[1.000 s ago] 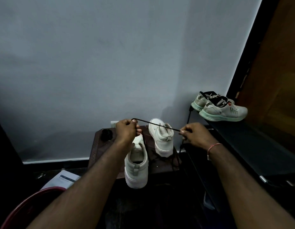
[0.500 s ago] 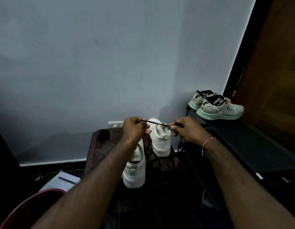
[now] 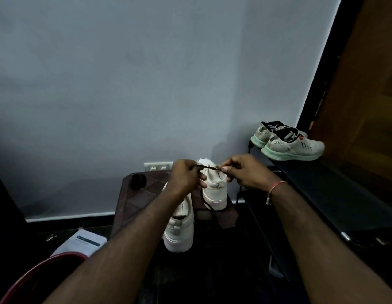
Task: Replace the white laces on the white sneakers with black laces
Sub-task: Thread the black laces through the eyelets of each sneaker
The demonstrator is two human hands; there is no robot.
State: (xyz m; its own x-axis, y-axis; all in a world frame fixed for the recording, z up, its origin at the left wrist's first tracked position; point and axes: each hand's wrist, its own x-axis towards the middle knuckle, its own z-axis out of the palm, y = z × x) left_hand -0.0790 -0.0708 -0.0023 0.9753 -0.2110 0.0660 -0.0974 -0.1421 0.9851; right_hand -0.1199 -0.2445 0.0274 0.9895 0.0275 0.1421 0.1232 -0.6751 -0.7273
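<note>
Two white sneakers stand on a dark brown stool (image 3: 133,200), heels toward me: the near one (image 3: 179,227) at the stool's front edge, the far one (image 3: 213,185) behind it. My left hand (image 3: 186,176) and my right hand (image 3: 243,172) are held close together above the far sneaker. Each pinches the black lace (image 3: 209,168), a short stretch of which runs taut between them. More black lace (image 3: 209,207) hangs down over the stool beside the far sneaker.
A small black object (image 3: 138,181) lies at the stool's back left. A second pair of pale sneakers with mint soles (image 3: 291,148) sits on a dark shelf (image 3: 322,189) at right. A red rim (image 3: 43,264) and a paper (image 3: 83,242) are at lower left.
My hands have drawn together, so the stretch of black lace between them has shortened from a long span to a short one. The sneakers have not moved.
</note>
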